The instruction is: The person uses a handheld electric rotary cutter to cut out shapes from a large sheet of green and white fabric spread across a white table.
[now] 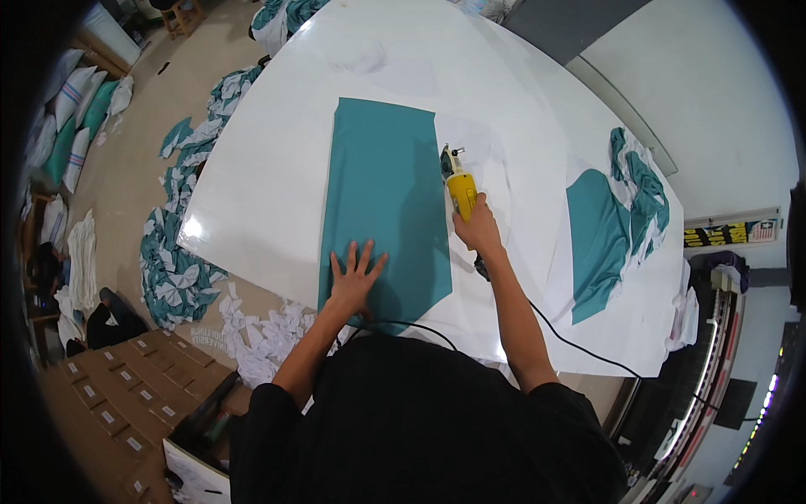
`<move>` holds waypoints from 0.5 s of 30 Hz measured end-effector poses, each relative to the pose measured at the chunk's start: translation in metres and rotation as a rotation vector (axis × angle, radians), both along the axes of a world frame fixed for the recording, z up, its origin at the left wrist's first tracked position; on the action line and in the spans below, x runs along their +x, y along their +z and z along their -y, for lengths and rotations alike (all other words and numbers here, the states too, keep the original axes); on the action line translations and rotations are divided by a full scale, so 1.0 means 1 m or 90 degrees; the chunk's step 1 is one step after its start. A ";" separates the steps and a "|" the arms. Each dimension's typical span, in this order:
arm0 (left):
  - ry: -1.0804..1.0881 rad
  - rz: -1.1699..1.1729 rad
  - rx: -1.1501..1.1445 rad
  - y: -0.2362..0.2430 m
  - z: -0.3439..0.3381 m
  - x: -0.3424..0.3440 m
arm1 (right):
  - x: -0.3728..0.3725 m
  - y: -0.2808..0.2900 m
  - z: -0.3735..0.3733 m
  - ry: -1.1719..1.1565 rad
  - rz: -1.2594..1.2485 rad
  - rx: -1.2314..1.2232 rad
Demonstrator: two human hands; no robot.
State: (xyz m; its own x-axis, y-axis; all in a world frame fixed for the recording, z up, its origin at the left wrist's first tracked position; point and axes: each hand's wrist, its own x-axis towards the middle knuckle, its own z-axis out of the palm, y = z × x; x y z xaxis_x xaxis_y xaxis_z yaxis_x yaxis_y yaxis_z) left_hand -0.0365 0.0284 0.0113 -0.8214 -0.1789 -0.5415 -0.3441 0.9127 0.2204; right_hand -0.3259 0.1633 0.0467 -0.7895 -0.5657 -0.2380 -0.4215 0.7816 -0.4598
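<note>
A long teal fabric stack [382, 181] lies flat on the white cutting table [269, 185]. My left hand [354, 275] presses down on its near end with the fingers spread wide. My right hand [478, 228] grips the yellow handle of an electric fabric cutter [457, 183], which stands at the right edge of the teal fabric, on a white sheet. The cutter's black cord [571, 340] trails back past my right forearm and off the table's near edge.
More teal cut pieces and white offcuts [617, 218] lie on the table's right side. Teal and white scraps [180, 252] cover the floor to the left. Cardboard boxes [126, 395] stand at lower left, stuffed bags [71, 118] at far left.
</note>
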 end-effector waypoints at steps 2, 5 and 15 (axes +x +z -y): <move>-0.001 -0.018 -0.006 -0.004 -0.001 0.002 | -0.011 -0.005 0.011 0.009 -0.030 -0.005; -0.002 -0.023 -0.009 -0.004 0.000 0.003 | -0.027 -0.010 0.028 0.009 -0.032 0.000; 0.005 -0.031 -0.002 -0.002 0.000 0.002 | -0.077 -0.024 0.073 0.022 -0.065 -0.032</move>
